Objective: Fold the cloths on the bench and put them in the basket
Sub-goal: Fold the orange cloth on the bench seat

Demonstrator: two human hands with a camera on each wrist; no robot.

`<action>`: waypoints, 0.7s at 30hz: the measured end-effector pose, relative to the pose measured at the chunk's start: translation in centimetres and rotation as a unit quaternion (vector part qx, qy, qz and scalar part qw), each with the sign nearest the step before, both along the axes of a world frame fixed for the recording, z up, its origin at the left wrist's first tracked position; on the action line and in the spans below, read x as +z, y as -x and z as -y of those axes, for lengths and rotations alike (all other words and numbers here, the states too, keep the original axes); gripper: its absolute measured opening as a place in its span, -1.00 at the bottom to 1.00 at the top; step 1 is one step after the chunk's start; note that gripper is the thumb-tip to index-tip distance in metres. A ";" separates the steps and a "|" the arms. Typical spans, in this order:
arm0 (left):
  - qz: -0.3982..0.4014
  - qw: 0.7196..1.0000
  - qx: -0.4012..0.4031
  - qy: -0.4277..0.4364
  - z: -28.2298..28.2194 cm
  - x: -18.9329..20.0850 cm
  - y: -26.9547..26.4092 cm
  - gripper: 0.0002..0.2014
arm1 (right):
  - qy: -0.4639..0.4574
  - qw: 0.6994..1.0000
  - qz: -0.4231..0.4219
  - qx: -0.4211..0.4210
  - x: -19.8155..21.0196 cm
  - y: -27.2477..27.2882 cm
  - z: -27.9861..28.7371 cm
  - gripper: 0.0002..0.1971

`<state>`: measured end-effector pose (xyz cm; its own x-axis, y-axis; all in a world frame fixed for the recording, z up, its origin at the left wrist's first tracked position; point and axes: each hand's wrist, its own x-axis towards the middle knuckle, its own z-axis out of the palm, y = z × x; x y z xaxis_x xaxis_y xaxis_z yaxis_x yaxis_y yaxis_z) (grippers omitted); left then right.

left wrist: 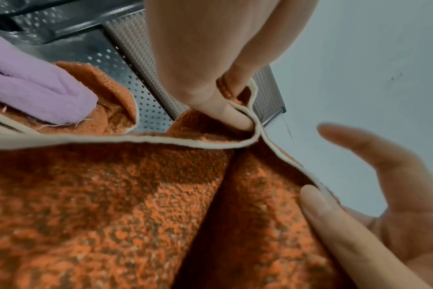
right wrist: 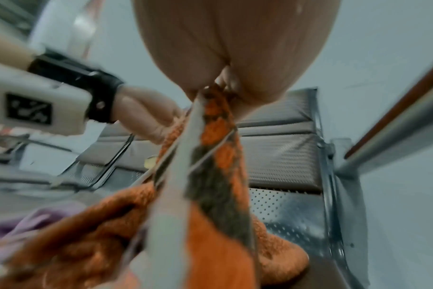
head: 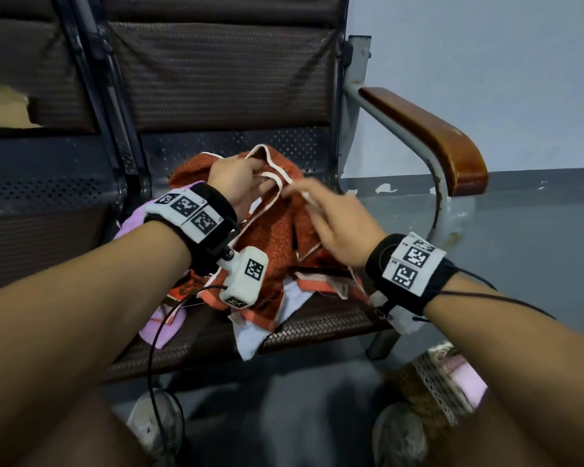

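An orange cloth (head: 277, 230) with a white hem lies bunched on the bench seat (head: 317, 325). My left hand (head: 250, 180) pinches a fold of the hem near the top of the pile; the left wrist view shows the thumb (left wrist: 235, 117) tucked under the hem of the orange cloth (left wrist: 111, 195). Just to its right, my right hand (head: 304, 197) pinches the same hem. In the right wrist view the orange cloth (right wrist: 210, 215) hangs from the pinch of my right hand (right wrist: 220, 88). A woven basket (head: 429, 382) stands on the floor at lower right.
A purple cloth (head: 162, 326) lies left of the orange one, and a pale cloth (head: 250, 342) hangs over the seat's front edge. A wooden armrest (head: 435, 136) bounds the seat on the right. The basket holds something pink. My shoes show on the floor below.
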<state>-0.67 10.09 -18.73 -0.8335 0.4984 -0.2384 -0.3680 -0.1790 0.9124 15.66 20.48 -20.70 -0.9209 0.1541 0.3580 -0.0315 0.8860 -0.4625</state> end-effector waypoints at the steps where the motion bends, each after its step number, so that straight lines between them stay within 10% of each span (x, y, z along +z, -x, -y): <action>1: -0.004 1.000 -0.008 -0.001 -0.1 0.1 -0.3 -0.88 | -0.025 0.998 0.062 0.010 -0.1 0.1 0.3 -0.63; 4: -0.008 1.000 -0.030 -0.006 -0.2 0.3 -1.3 -0.84 | -0.014 0.981 0.191 -0.042 -0.7 1.0 1.0 -0.67; 12: 0.015 0.993 -0.115 -0.010 0.0 1.3 -3.0 -0.72 | 0.161 0.951 0.132 -0.229 -2.3 4.6 1.5 -0.59; 18: -0.126 0.989 0.006 0.084 1.6 -0.2 0.9 -0.72 | 0.380 0.902 -0.090 -0.183 -1.1 4.5 -0.6 -0.64; 21: -0.105 0.990 0.078 0.053 2.0 -0.3 2.1 -0.75 | 0.203 0.957 -0.120 -0.166 -0.2 3.9 -1.6 -0.74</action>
